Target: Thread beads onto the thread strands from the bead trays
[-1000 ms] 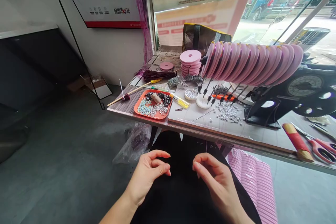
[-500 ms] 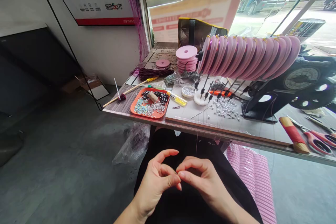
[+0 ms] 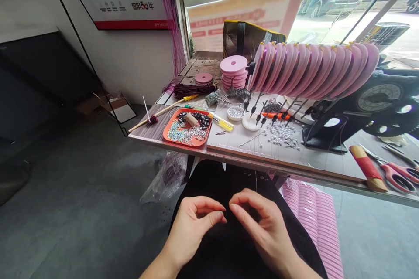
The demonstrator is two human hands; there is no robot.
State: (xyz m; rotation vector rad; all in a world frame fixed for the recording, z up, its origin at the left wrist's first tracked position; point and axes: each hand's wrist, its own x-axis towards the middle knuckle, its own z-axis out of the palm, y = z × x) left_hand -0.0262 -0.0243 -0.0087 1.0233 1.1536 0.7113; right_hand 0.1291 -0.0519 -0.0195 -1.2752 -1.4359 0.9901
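Above the dark cloth on the lap [image 3: 225, 183], my left hand [image 3: 198, 222] and my right hand [image 3: 258, 218] face each other with a small gap between their fingertips. Each hand pinches thumb against fingers. What they hold, if anything, is too fine to make out. A thin line hangs from the table edge near my right hand. On the table beyond are an orange tray [image 3: 166, 133] of beads, a white dish [image 3: 235, 113] of small beads and loose pale beads [image 3: 283, 134].
A row of pink discs [image 3: 314, 69] on a black stand [image 3: 327, 133] rises at the right. Scissors [image 3: 397, 176] and a red-wrapped roll [image 3: 368, 168] lie near the right edge. A yellow-handled tool [image 3: 222, 123] rests beside the tray. Pink padding [image 3: 314, 218] is below the table.
My hands have moved apart; their fingertips touched or nearly touched before. The raised finger of my left hand has come down toward its thumb. The thin line has shifted right.
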